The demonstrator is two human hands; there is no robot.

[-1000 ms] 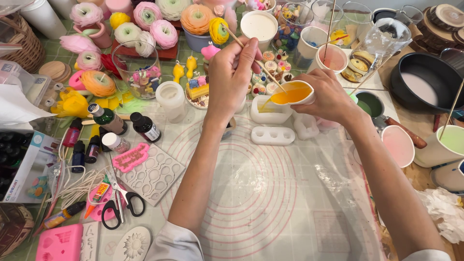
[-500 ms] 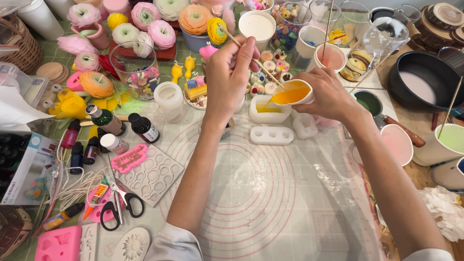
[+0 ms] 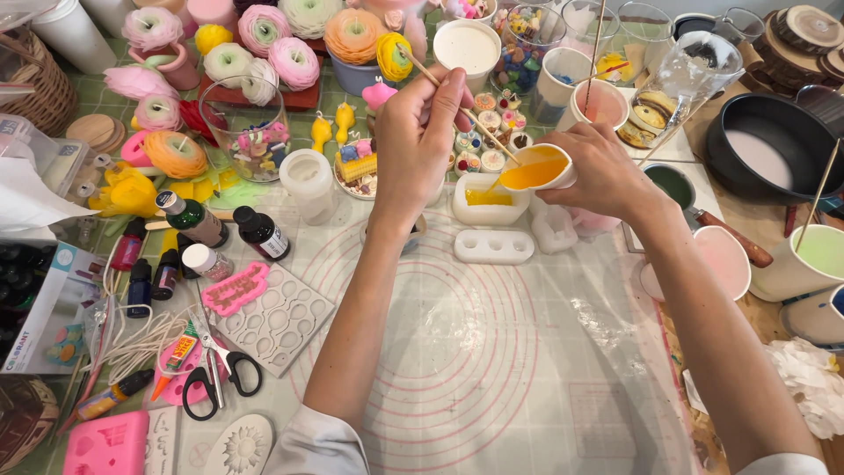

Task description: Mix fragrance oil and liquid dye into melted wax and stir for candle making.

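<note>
My right hand (image 3: pixel 602 171) grips a small white paper cup (image 3: pixel 538 167) of orange liquid, tilted left over a white rectangular mould (image 3: pixel 489 202). Orange liquid runs from the cup's lip into the mould, which holds a yellow-orange pool. My left hand (image 3: pixel 420 132) pinches a thin wooden stick (image 3: pixel 475 114) that slants down to the cup's lip. A second white mould with three oval holes (image 3: pixel 494 247) lies just in front.
A translucent mat with pink rings (image 3: pixel 457 334) covers the table. Small bottles (image 3: pixel 198 220), scissors (image 3: pixel 220 369) and pink moulds (image 3: pixel 110 440) lie left. Flower-shaped candles (image 3: pixel 264 35) crowd the back. Cups of coloured liquid (image 3: pixel 818 259) and a black pan (image 3: pixel 774 145) stand right.
The cup has stayed tilted and kept pouring; the orange pool in the rectangular mould has grown. Both hands have barely shifted.
</note>
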